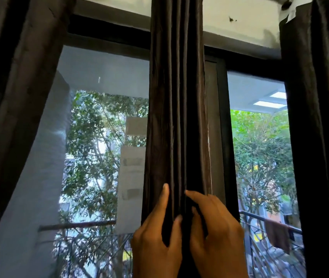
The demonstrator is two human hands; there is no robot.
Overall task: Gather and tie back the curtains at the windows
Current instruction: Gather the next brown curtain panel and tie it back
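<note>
A dark brown curtain (pixel 176 101) hangs gathered into a narrow pleated column at the middle of the window. My left hand (pixel 155 235) grips its folds from the left, index finger pointing up along the cloth and thumb curled over a pleat. On the right side of the same bundle my right hand (pixel 215 231) holds it, fingers wrapped over the folds and index finger lying across them. Another dark curtain (pixel 17 93) hangs swept aside at the left. A third curtain (pixel 320 121) hangs at the right edge.
Behind the cloth stands a black window frame (pixel 222 121) with glass panes on both sides. Outside are trees, a grey wall and a balcony railing (pixel 269 219) with a rag hung over it. A white wall strip runs above the frame.
</note>
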